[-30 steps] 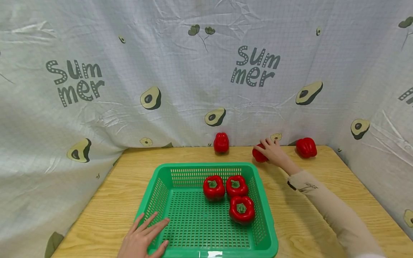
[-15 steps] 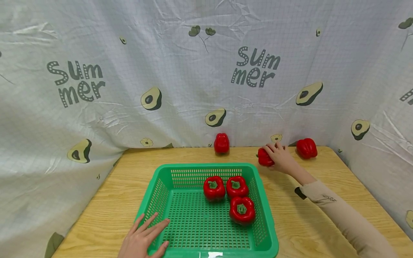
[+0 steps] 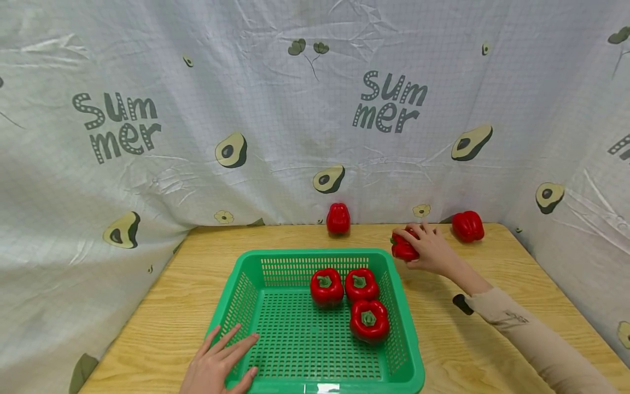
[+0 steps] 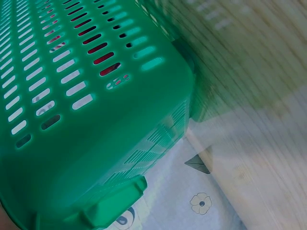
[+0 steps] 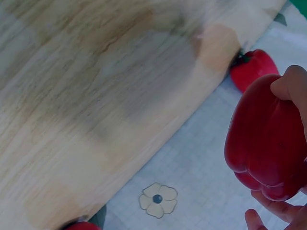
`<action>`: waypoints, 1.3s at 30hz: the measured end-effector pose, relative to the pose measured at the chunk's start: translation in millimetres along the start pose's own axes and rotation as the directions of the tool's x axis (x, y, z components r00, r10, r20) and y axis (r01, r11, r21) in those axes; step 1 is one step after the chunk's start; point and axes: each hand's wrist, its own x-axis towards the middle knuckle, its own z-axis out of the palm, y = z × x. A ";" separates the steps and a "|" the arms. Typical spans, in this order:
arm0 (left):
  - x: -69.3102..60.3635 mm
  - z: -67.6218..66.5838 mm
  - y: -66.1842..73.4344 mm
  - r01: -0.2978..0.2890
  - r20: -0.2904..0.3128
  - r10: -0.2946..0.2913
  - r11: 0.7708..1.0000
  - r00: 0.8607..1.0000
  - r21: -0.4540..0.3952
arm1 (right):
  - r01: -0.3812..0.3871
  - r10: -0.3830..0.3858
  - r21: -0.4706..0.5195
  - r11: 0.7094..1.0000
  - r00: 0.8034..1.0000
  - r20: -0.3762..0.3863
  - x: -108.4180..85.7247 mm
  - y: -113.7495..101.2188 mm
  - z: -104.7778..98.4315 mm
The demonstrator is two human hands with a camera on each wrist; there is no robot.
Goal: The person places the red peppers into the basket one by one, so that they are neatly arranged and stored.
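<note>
My right hand [image 3: 433, 253] grips a red bell pepper [image 3: 404, 247] just beyond the basket's far right corner. In the right wrist view, the thumb and fingers of this hand [image 5: 293, 88] hold the pepper [image 5: 266, 139] from either side. My left hand [image 3: 214, 361] rests on the left rim of a green plastic basket [image 3: 315, 252], its fingers spread and extended over the inside. Inside the basket, on its right half, sit three red bell peppers, one at the back left [image 3: 326, 288]. The left wrist view is mostly filled by the basket's slotted wall [image 4: 96, 153].
At the wooden table's [image 3: 162, 306] back edge stand two more red bell peppers, one left [image 3: 338, 219] and one right [image 3: 468, 226]. A pale printed cloth [image 3: 275, 120] hangs behind the table and along its sides.
My right hand has pulled the held pepper slightly toward me and turned it, so its green stem now shows on the left. The left hand and the basket stay put.
</note>
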 end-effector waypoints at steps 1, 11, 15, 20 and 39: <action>0.2 0.0 0.0 0.000 0.000 0.000 1.000 1.000 0.002 | 0.004 -0.004 -0.001 1.000 1.000 -0.003 -0.8 -1.2 -0.9; -0.2 0.8 0.4 0.004 0.003 -0.004 1.000 1.000 0.011 | -0.032 0.032 0.057 0.998 0.999 -0.008 -11.5 -17.1 -10.2; -0.9 2.1 0.3 -0.004 0.002 0.004 1.000 1.000 0.016 | -0.013 0.015 0.032 0.999 0.997 -0.072 -17.3 -19.7 -10.5; -1.0 2.9 -0.6 -0.015 -0.015 0.016 1.000 1.000 0.018 | -0.008 0.010 0.018 1.000 0.993 -0.119 -23.2 -22.0 -12.0; -1.0 2.5 -0.6 -0.013 -0.014 0.013 1.000 1.000 0.021 | -0.007 0.026 0.111 0.994 0.985 -0.172 -46.5 -27.4 -36.4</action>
